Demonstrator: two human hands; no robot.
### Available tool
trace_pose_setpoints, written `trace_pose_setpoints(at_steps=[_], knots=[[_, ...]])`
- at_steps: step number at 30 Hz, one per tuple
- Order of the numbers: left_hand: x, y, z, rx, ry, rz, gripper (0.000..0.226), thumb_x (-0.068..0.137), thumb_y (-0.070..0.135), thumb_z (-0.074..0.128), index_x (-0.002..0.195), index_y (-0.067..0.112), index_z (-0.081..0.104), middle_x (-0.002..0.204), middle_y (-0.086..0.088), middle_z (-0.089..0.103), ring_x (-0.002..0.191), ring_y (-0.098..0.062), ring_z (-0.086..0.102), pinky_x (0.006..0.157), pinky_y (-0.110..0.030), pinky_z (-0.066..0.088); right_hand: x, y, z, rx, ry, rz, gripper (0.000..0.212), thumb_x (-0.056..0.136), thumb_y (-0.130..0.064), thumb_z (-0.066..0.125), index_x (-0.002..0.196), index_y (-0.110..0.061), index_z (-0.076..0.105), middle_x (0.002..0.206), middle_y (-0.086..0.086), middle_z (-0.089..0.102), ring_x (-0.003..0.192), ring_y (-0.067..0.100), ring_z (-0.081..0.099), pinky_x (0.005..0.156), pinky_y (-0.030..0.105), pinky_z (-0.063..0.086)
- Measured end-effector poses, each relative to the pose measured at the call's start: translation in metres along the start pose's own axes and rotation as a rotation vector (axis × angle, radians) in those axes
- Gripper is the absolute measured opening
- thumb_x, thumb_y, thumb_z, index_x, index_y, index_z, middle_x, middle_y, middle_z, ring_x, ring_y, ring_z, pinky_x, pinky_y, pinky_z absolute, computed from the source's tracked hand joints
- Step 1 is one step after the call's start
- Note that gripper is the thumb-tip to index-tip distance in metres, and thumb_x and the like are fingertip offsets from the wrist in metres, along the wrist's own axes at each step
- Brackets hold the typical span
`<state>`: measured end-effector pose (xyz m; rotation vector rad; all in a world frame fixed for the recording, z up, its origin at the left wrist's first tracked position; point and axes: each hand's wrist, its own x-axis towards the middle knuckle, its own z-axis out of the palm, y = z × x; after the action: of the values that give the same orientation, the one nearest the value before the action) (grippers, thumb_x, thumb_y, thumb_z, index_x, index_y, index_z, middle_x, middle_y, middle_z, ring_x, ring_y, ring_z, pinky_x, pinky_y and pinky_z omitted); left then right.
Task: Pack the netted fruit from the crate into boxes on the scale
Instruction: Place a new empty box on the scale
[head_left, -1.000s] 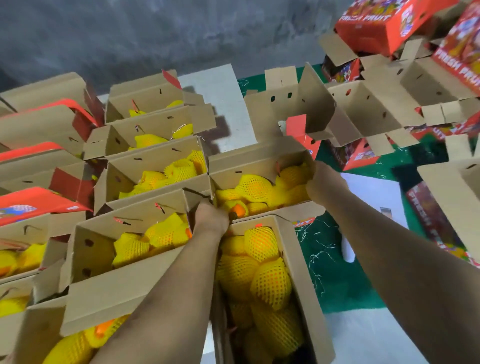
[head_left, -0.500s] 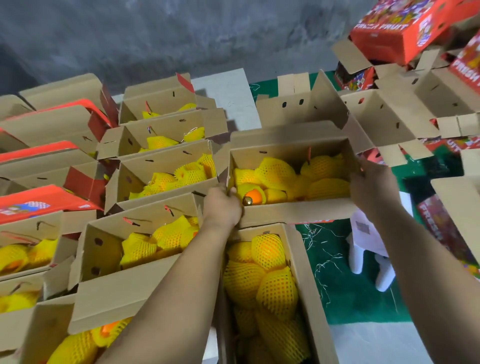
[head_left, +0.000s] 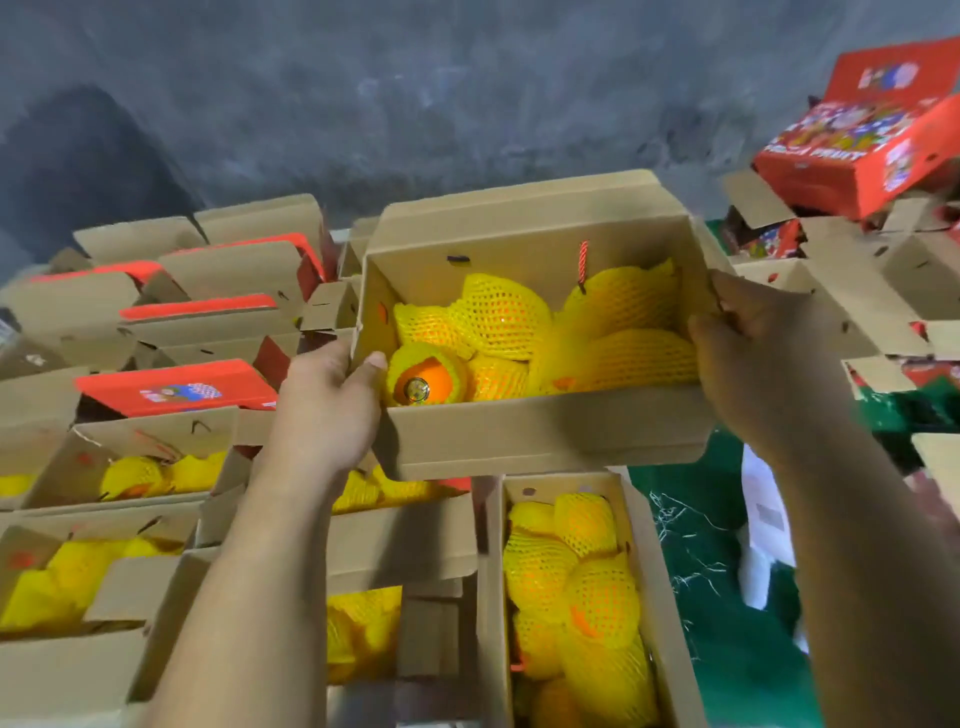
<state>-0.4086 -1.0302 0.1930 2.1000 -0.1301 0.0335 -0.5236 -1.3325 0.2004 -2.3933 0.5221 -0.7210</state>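
Note:
An open cardboard box (head_left: 540, 434) is lifted above the other boxes, held at both ends. My left hand (head_left: 332, 410) grips its left end, thumb hooked over the rim. My right hand (head_left: 753, 364) grips its right end. Inside lie several fruits in yellow foam netting (head_left: 504, 317); one orange fruit with a round sticker (head_left: 423, 382) shows through its net at the front left. No crate or scale is in view.
Below sits another open box of netted fruit (head_left: 576, 587). Rows of filled open boxes (head_left: 130, 478) with red-printed flaps cover the left. Empty folded boxes and red cartons (head_left: 872, 150) pile at the right. Green matting (head_left: 717, 582) and a grey wall lie beyond.
The box has risen off the row and come toward me and up, held in both hands. My left hand shifted from the near rim to the box's left end.

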Motion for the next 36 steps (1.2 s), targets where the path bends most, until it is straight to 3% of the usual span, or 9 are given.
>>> trace_pose_setpoints(at_steps=[6, 9, 14, 16, 19, 23, 27, 31, 36], knots=[[-0.052, -0.043, -0.140, -0.014, 0.142, -0.026, 0.025, 0.105, 0.026, 0.058, 0.085, 0.029, 0.073, 0.065, 0.003, 0.071, 0.065, -0.027, 0.070, 0.070, -0.046, 0.054, -0.051, -0.120, 0.031, 0.068, -0.088, -0.214, 0.016, 0.103, -0.012, 0.054, 0.102, -0.009, 0.069, 0.072, 0.001, 0.060, 0.069, 0.010, 0.058, 0.058, 0.023, 0.043], [-0.085, -0.081, -0.218, 0.020, 0.219, -0.044, 0.025, 0.105, 0.023, 0.057, 0.085, 0.028, 0.072, 0.068, 0.003, 0.072, 0.064, -0.023, 0.069, 0.071, -0.046, 0.054, -0.085, -0.192, 0.055, 0.076, -0.099, -0.319, 0.027, 0.102, -0.007, 0.055, 0.076, -0.007, 0.060, 0.058, 0.003, 0.049, 0.058, 0.015, 0.050, 0.052, 0.017, 0.033], [-0.153, -0.152, -0.364, 0.126, 0.364, -0.081, 0.043, 0.104, 0.018, 0.059, 0.068, 0.041, 0.068, 0.053, 0.018, 0.059, 0.049, 0.001, 0.050, 0.056, -0.032, 0.036, -0.161, -0.317, 0.132, 0.152, -0.239, -0.380, 0.013, 0.095, -0.009, 0.062, 0.101, -0.004, 0.073, 0.078, 0.010, 0.067, 0.073, 0.033, 0.061, 0.067, 0.043, 0.050], [-0.179, -0.182, -0.420, 0.128, 0.420, -0.142, 0.037, 0.103, 0.018, 0.060, 0.070, 0.033, 0.067, 0.053, 0.014, 0.057, 0.049, -0.002, 0.046, 0.057, -0.033, 0.037, -0.200, -0.366, 0.165, 0.194, -0.259, -0.429, 0.011, 0.093, -0.009, 0.060, 0.090, -0.004, 0.068, 0.070, 0.012, 0.062, 0.070, 0.028, 0.055, 0.061, 0.045, 0.047], [-0.209, -0.223, -0.491, 0.123, 0.512, -0.234, 0.023, 0.098, 0.029, 0.060, 0.079, 0.018, 0.066, 0.064, 0.002, 0.064, 0.063, -0.024, 0.053, 0.066, -0.042, 0.046, -0.249, -0.429, 0.208, 0.266, -0.323, -0.433, 0.010, 0.094, -0.014, 0.059, 0.093, -0.009, 0.068, 0.071, 0.003, 0.062, 0.075, 0.017, 0.052, 0.061, 0.029, 0.041], [-0.230, -0.266, -0.567, 0.130, 0.593, -0.305, 0.038, 0.084, 0.043, 0.052, 0.091, 0.009, 0.066, 0.074, -0.016, 0.066, 0.061, -0.038, 0.055, 0.058, -0.048, 0.050, -0.290, -0.497, 0.260, 0.308, -0.473, -0.460, 0.014, 0.092, -0.011, 0.057, 0.094, -0.002, 0.066, 0.072, 0.013, 0.063, 0.072, 0.020, 0.057, 0.067, 0.040, 0.048], [-0.229, -0.312, -0.632, 0.146, 0.641, -0.340, 0.022, 0.100, 0.026, 0.058, 0.093, 0.007, 0.066, 0.081, -0.022, 0.069, 0.071, -0.048, 0.066, 0.069, -0.061, 0.056, -0.319, -0.558, 0.314, 0.298, -0.515, -0.527, 0.017, 0.092, -0.005, 0.058, 0.075, -0.005, 0.059, 0.059, 0.006, 0.052, 0.068, 0.011, 0.051, 0.061, 0.020, 0.037], [-0.204, -0.363, -0.687, 0.200, 0.674, -0.378, 0.020, 0.105, 0.023, 0.056, 0.095, 0.013, 0.070, 0.072, -0.013, 0.070, 0.068, -0.043, 0.066, 0.048, -0.034, 0.043, -0.329, -0.614, 0.372, 0.387, -0.545, -0.543, 0.018, 0.092, -0.014, 0.052, 0.079, -0.002, 0.056, 0.061, 0.011, 0.045, 0.063, 0.026, 0.042, 0.060, 0.046, 0.038], [-0.136, -0.425, -0.768, 0.178, 0.664, -0.367, 0.022, 0.106, 0.023, 0.056, 0.093, 0.029, 0.073, 0.075, -0.004, 0.074, 0.070, -0.036, 0.069, 0.067, -0.047, 0.058, -0.321, -0.693, 0.469, 0.410, -0.557, -0.526, 0.029, 0.088, -0.027, 0.050, 0.100, -0.004, 0.063, 0.068, 0.012, 0.054, 0.067, 0.033, 0.049, 0.063, 0.044, 0.047]])
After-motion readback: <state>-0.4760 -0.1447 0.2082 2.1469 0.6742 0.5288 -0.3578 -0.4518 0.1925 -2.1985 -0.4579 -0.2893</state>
